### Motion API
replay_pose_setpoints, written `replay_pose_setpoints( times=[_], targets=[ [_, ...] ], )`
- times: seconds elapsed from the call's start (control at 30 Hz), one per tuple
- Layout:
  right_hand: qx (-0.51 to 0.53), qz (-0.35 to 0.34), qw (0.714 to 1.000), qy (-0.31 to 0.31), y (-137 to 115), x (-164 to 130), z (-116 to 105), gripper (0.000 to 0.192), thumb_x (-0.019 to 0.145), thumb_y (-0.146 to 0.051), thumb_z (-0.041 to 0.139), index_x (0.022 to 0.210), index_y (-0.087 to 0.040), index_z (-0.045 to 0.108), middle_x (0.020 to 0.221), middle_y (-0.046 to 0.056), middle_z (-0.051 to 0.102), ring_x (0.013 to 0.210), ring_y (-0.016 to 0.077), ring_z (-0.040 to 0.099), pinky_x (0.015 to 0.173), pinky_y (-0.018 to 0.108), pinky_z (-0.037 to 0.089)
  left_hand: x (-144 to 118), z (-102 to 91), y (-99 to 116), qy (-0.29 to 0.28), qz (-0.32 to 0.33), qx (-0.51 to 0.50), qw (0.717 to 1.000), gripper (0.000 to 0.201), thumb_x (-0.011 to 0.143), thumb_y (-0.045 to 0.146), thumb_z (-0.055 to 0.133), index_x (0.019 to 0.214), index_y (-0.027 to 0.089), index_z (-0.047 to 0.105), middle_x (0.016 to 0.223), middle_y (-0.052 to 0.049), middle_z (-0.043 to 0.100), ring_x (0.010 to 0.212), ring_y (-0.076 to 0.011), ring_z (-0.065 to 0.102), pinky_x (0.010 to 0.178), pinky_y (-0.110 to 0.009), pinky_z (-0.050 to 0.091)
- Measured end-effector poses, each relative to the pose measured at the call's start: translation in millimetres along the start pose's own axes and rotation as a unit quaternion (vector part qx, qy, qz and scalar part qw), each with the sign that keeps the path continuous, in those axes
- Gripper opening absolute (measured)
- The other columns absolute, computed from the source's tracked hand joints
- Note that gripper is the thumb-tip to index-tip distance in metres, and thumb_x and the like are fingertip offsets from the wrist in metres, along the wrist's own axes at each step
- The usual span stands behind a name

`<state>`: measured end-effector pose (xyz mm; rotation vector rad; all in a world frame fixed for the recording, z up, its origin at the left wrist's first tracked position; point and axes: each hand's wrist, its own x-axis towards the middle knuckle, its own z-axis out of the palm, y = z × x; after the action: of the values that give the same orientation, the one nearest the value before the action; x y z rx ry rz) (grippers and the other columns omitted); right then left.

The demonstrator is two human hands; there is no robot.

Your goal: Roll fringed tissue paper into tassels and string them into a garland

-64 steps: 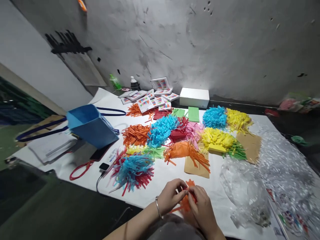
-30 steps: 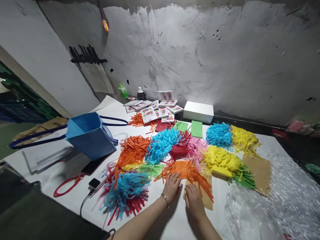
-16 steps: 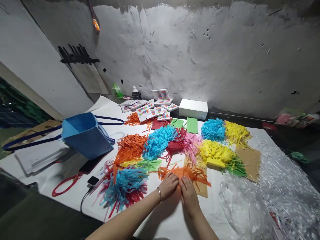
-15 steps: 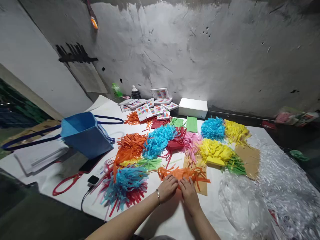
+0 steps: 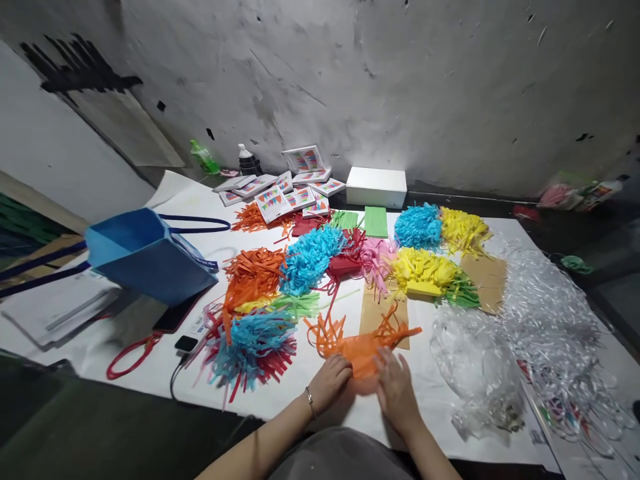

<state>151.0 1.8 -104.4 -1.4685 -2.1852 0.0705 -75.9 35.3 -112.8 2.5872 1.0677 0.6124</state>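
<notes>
A sheet of orange fringed tissue paper (image 5: pixel 361 353) lies on the white-covered table in front of me, its cut strips spreading to the far left and far right. My left hand (image 5: pixel 330 381), with a bracelet at its wrist, is closed on the sheet's near left edge; its fingertips are curled and partly hidden. My right hand (image 5: pixel 399 390) rests at the right edge with its fingers apart, slightly blurred, touching the paper. Behind the sheet lies brown kraft paper (image 5: pixel 373 312). A blue and red tissue tassel bundle (image 5: pixel 257 347) sits to the left.
Orange (image 5: pixel 255 273), blue (image 5: pixel 313 257) and yellow (image 5: pixel 423 270) tissue bundles lie beyond. A blue bag (image 5: pixel 145 257) stands left, near a phone (image 5: pixel 183 317). At right are a clear plastic bag (image 5: pixel 473 357) and shiny silvery strips (image 5: pixel 550 320). A white box (image 5: pixel 376 188) stands by the wall.
My hands have moved apart, and more of the orange tissue paper now shows flat between them. My right hand's fingers have spread. The camera view has tilted down and shifted right.
</notes>
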Motion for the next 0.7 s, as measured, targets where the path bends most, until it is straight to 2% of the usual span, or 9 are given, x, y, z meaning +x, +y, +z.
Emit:
replay_pose_setpoints(
  times=[0.07,0.1,0.17,0.2,0.27,0.37,0.47,0.6,0.7],
  targets=[
    [0.048,-0.060,0.997,-0.016,-14,7,14,0.044,0.083,-0.006,0.042,0.123,-0.020,0.054,0.115,0.008,0.064,0.118,0.0221,0.051,0.110,0.049,0.024,-1,-0.1,5,-0.020,0.006,-0.006,1.000,0.017,0.091,0.014,0.041,0.095,0.021,0.056,0.097,-0.003,0.063,0.089,-0.0168,0.055,0.092,-0.036,0.042],
    [0.063,-0.066,0.996,-0.011,-18,9,21,0.038,0.085,-0.006,0.041,0.116,-0.020,0.058,0.105,0.007,0.068,0.111,0.0214,0.055,0.110,0.049,0.025,-2,-0.1,7,-0.029,0.004,-0.008,1.000,0.015,0.089,0.018,0.045,0.100,0.021,0.055,0.102,-0.004,0.063,0.094,-0.0185,0.055,0.097,-0.039,0.039],
    [0.078,-0.071,0.994,0.003,-20,11,34,0.030,0.087,-0.008,0.042,0.106,-0.019,0.062,0.090,0.006,0.069,0.100,0.0207,0.060,0.108,0.048,0.028,-5,0.7,11,-0.039,-0.021,-0.006,0.999,0.026,0.084,0.025,0.054,0.110,0.020,0.053,0.113,-0.008,0.061,0.104,-0.0230,0.053,0.102,-0.045,0.033],
    [0.080,-0.081,0.994,0.002,-20,10,38,0.028,0.087,-0.009,0.042,0.104,-0.018,0.062,0.088,0.006,0.069,0.097,0.0207,0.061,0.107,0.047,0.031,-5,1.7,13,-0.044,-0.040,-0.001,0.998,0.030,0.082,0.026,0.056,0.111,0.019,0.053,0.114,-0.009,0.060,0.105,-0.0244,0.053,0.102,-0.047,0.032],
    [0.087,-0.101,0.991,-0.006,-17,5,41,0.027,0.086,-0.009,0.043,0.104,-0.018,0.062,0.090,0.006,0.069,0.096,0.0210,0.061,0.105,0.047,0.034,-6,4.8,15,-0.058,-0.078,0.011,0.995,0.020,0.084,0.022,0.054,0.104,0.020,0.057,0.106,-0.007,0.063,0.099,-0.0231,0.055,0.098,-0.046,0.034],
    [0.106,-0.069,0.992,-0.011,-11,-3,39,0.030,0.083,-0.005,0.041,0.102,-0.018,0.061,0.091,0.006,0.068,0.098,0.0210,0.060,0.102,0.047,0.038,-8,7.6,16,-0.066,-0.129,0.015,0.989,0.016,0.086,0.012,0.048,0.090,0.022,0.060,0.091,-0.002,0.066,0.088,-0.0190,0.058,0.093,-0.042,0.036],
    [0.130,-0.020,0.991,-0.015,-8,-5,35,0.034,0.080,-0.002,0.039,0.102,-0.019,0.059,0.093,0.006,0.067,0.097,0.0205,0.060,0.100,0.047,0.040,-14,1.4,11,-0.042,-0.183,0.015,0.982,0.021,0.079,0.009,0.052,0.093,0.022,0.061,0.096,-0.003,0.067,0.093,-0.0207,0.058,0.096,-0.043,0.033],
    [0.155,0.014,0.988,-0.021,-10,1,31,0.034,0.077,0.000,0.039,0.096,-0.020,0.060,0.088,0.004,0.066,0.088,0.0193,0.061,0.102,0.048,0.037,-27,-20.4,-4,0.007,-0.257,0.034,0.966,0.021,0.078,0.010,0.050,0.089,0.022,0.063,0.095,-0.004,0.068,0.093,-0.0225,0.059,0.092,-0.044,0.034],
    [0.155,0.028,0.987,-0.017,-11,3,29,0.035,0.075,0.001,0.040,0.094,-0.020,0.060,0.086,0.003,0.066,0.085,0.0199,0.060,0.102,0.049,0.037,-37,-39.2,-18,0.037,-0.282,0.051,0.957,0.021,0.079,0.011,0.046,0.085,0.021,0.063,0.092,-0.004,0.069,0.091,-0.0222,0.060,0.091,-0.044,0.035]
  ],
)
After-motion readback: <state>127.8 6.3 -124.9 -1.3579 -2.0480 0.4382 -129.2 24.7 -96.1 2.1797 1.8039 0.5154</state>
